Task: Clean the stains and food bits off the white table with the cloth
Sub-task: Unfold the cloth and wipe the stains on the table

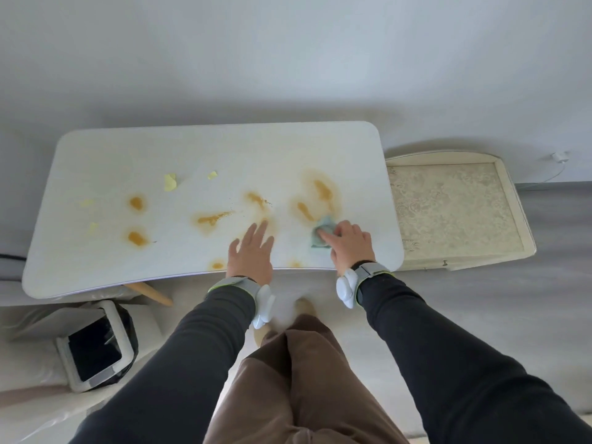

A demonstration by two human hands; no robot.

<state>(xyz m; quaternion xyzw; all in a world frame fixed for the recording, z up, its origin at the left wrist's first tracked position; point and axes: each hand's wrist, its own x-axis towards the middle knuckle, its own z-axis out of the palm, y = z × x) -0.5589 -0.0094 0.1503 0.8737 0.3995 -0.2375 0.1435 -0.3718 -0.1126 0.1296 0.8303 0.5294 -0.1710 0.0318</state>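
Note:
The white table (pixel 128 155) carries several orange-brown stains (pixel 211 218) across its middle and right side, plus pale yellow food bits (pixel 170 182) toward the left. My right hand (pixel 350 243) presses a small light blue-green cloth (pixel 322 232) onto the table near its front right, just below two stains (pixel 323 189). The fingers curl over the cloth. My left hand (pixel 251 253) lies flat on the table near the front edge, fingers spread, holding nothing.
A cream side cabinet (pixel 455 213) stands against the table's right end. A white bin with a dark liner (pixel 96 347) sits on the floor at the front left. A wooden table leg (pixel 153 293) shows under the front edge. A wall is behind.

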